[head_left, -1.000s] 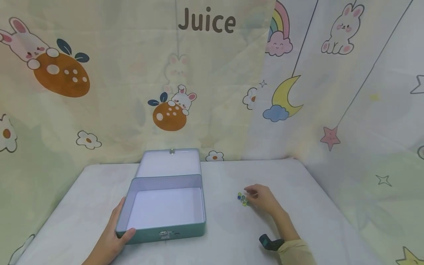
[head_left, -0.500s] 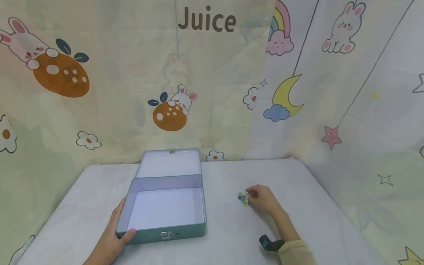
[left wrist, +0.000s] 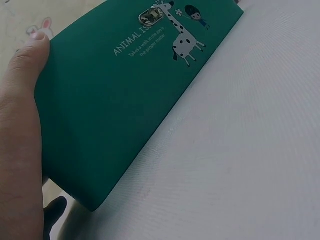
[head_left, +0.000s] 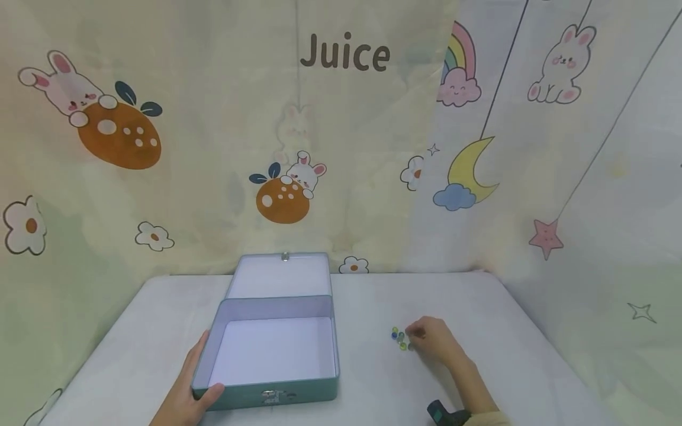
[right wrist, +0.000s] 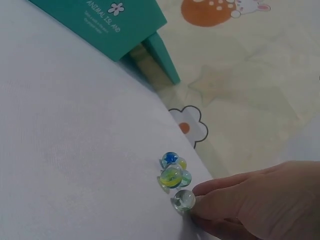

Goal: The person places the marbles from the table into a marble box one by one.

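Observation:
An open green tin box stands on the table with its lid folded back; its white interior holds nothing. My left hand grips the box's near left corner, the thumb over the front and the fingers along the left side. In the left wrist view, the green front carries a metal clasp and a giraffe print. Right of the box lies a small cluster of glass marbles. My right hand is beside them, fingers bent. Its thumb tip is at a clear marble; whether it pinches one is hidden.
A blue marble and a yellow-green marble sit close together with others. White cloth covers the table. A printed curtain hangs directly behind the table's back edge and the lid.
The head view has tilted up slightly, so the scene sits lower and a little to the right. Both hands, the box and the marbles keep nearly the same places.

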`<state>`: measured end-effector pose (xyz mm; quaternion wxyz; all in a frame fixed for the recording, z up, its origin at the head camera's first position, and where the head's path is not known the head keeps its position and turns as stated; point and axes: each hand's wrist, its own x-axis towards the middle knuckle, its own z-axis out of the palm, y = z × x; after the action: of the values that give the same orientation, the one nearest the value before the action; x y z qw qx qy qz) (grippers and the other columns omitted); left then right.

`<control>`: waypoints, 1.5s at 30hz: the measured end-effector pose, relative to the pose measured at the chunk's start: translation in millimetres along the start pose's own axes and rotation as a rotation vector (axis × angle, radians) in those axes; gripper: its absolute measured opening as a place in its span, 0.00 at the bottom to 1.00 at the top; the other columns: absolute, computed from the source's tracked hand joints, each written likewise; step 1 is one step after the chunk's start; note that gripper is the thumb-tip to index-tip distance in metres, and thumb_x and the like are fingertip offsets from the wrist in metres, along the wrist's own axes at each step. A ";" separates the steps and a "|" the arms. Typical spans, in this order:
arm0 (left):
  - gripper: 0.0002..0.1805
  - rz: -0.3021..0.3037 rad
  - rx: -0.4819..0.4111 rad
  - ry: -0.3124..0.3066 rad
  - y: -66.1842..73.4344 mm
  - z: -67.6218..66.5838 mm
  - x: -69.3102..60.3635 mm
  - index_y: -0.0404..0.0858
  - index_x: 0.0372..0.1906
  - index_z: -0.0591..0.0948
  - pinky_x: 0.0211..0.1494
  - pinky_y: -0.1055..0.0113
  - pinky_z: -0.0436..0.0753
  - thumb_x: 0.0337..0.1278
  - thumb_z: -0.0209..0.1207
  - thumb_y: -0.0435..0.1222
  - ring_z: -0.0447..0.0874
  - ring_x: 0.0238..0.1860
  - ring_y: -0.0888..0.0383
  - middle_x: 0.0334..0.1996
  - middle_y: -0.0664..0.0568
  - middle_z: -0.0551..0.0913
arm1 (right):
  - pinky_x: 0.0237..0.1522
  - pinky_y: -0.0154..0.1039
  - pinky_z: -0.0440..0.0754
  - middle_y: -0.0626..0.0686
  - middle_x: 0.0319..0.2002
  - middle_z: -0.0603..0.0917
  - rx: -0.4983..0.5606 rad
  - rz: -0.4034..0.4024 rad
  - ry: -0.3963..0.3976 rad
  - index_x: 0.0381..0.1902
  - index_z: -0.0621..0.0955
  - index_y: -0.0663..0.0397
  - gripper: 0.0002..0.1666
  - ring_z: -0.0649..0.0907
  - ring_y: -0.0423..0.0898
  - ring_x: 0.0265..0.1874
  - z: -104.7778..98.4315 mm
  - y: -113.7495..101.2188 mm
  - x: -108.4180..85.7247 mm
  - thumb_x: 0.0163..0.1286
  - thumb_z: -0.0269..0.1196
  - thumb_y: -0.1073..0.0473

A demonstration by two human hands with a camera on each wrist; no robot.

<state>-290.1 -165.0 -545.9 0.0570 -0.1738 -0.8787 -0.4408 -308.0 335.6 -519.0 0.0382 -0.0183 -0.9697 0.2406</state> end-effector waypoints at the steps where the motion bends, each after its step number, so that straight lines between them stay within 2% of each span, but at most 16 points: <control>1: 0.51 0.004 0.002 0.000 0.0 0.8 -1.5 0.48 0.76 0.36 0.53 0.26 0.61 0.56 0.57 0.43 0.49 0.67 0.44 0.72 0.35 0.47 | 0.43 0.43 0.82 0.49 0.35 0.86 -0.001 -0.001 0.003 0.35 0.86 0.53 0.09 0.83 0.45 0.37 1.3 1.2 -2.1 0.54 0.67 0.68; 4: 0.51 0.016 0.013 0.019 -0.3 0.7 -2.5 0.50 0.76 0.37 0.53 0.27 0.62 0.56 0.58 0.43 0.47 0.68 0.56 0.72 0.37 0.48 | 0.43 0.44 0.82 0.50 0.34 0.86 0.011 -0.029 0.036 0.34 0.86 0.54 0.09 0.83 0.46 0.37 4.2 2.3 -2.8 0.54 0.67 0.69; 6: 0.51 0.030 0.020 0.027 -1.1 -0.2 -2.8 0.50 0.76 0.37 0.52 0.27 0.63 0.55 0.58 0.42 0.47 0.68 0.61 0.72 0.37 0.49 | 0.43 0.44 0.82 0.50 0.34 0.86 0.012 -0.031 0.038 0.34 0.86 0.54 0.10 0.83 0.46 0.37 5.3 2.4 -1.7 0.54 0.67 0.69; 11: 0.51 0.026 0.020 0.027 -0.3 0.3 -3.4 0.50 0.76 0.37 0.51 0.26 0.63 0.56 0.58 0.43 0.47 0.68 0.65 0.72 0.36 0.49 | 0.43 0.44 0.82 0.50 0.35 0.86 0.000 -0.013 0.038 0.34 0.86 0.53 0.10 0.83 0.46 0.37 6.7 4.1 0.2 0.54 0.67 0.68; 15: 0.52 0.070 0.010 0.052 -0.4 4.3 -4.5 0.48 0.76 0.39 0.50 0.28 0.65 0.54 0.59 0.41 0.47 0.63 0.79 0.70 0.35 0.51 | 0.44 0.44 0.82 0.51 0.37 0.87 -0.003 -0.014 0.042 0.35 0.86 0.52 0.10 0.84 0.47 0.39 5.1 7.0 -1.7 0.54 0.67 0.67; 18: 0.52 0.101 0.007 0.066 -1.2 5.4 -4.6 0.48 0.76 0.40 0.50 0.30 0.66 0.52 0.60 0.39 0.44 0.59 0.85 0.70 0.34 0.52 | 0.45 0.44 0.82 0.50 0.38 0.87 0.017 0.002 0.045 0.35 0.86 0.50 0.09 0.84 0.47 0.39 1.1 5.5 -3.6 0.55 0.67 0.66; 24: 0.52 0.073 -0.002 0.054 -2.1 7.3 -4.4 0.49 0.76 0.40 0.51 0.27 0.63 0.53 0.60 0.40 0.41 0.60 0.88 0.70 0.34 0.51 | 0.43 0.41 0.83 0.47 0.36 0.86 0.075 0.028 0.063 0.34 0.86 0.49 0.09 0.84 0.44 0.37 -6.0 1.8 -6.9 0.55 0.67 0.66; 35: 0.51 0.037 -0.007 0.051 0.6 5.4 -6.8 0.49 0.76 0.39 0.52 0.26 0.61 0.55 0.59 0.42 0.39 0.60 0.88 0.71 0.34 0.50 | 0.40 0.37 0.83 0.47 0.34 0.86 0.134 -0.025 0.065 0.33 0.86 0.51 0.11 0.83 0.41 0.35 -4.1 -6.6 -7.4 0.53 0.68 0.69; 45: 0.52 0.050 0.018 0.064 -0.4 5.9 -6.0 0.50 0.76 0.39 0.54 0.28 0.62 0.54 0.60 0.41 0.38 0.62 0.88 0.72 0.35 0.50 | 0.38 0.34 0.83 0.46 0.34 0.85 0.167 -0.065 0.091 0.34 0.85 0.51 0.10 0.84 0.43 0.36 -5.5 -19.2 -11.6 0.54 0.67 0.69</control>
<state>-284.4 -162.0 -551.3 0.0977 -0.1810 -0.8757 -0.4368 -296.3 320.5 -505.9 0.0916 0.0053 -0.9437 0.3180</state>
